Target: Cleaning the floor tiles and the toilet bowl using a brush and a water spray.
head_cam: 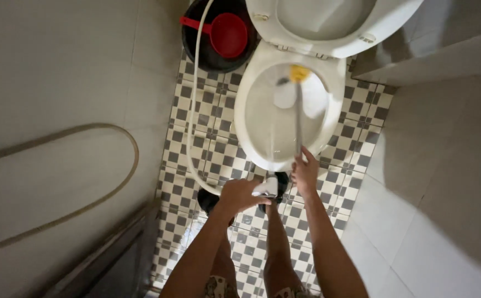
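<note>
1 white toilet bowl (257, 132), seat lid (328, 22) raised, is seen from above on a checked tile floor (207, 138). 1 toilet brush (298, 105), with a yellow head deep in the bowl and a thin pale handle, is gripped at its near end by the right hand (305, 175), fingers closed round the handle. 1 white spray nozzle (267, 189) is clasped in the left hand (240, 194), aimed toward the bowl rim; 1 white hose (195, 94) runs from it up past the bowl. the 2 hands are held apart, just beside each other at the front of the bowl. 1 black bucket (210, 52) with 1 red scoop (226, 34) inside it stands left of the bowl, and 1 tan hose (86, 132) loops along the left wall. 2 bare legs are visible below; footwear is too dark to tell. judged risks: water could be splashed out over the rim onto the floor and legs if the nozzle is angled high; the wet tiles could be slipped on; the thin handle could be twisted out of the grip under hard scrubbing; the white hose could be snagged on the bowl.
</note>
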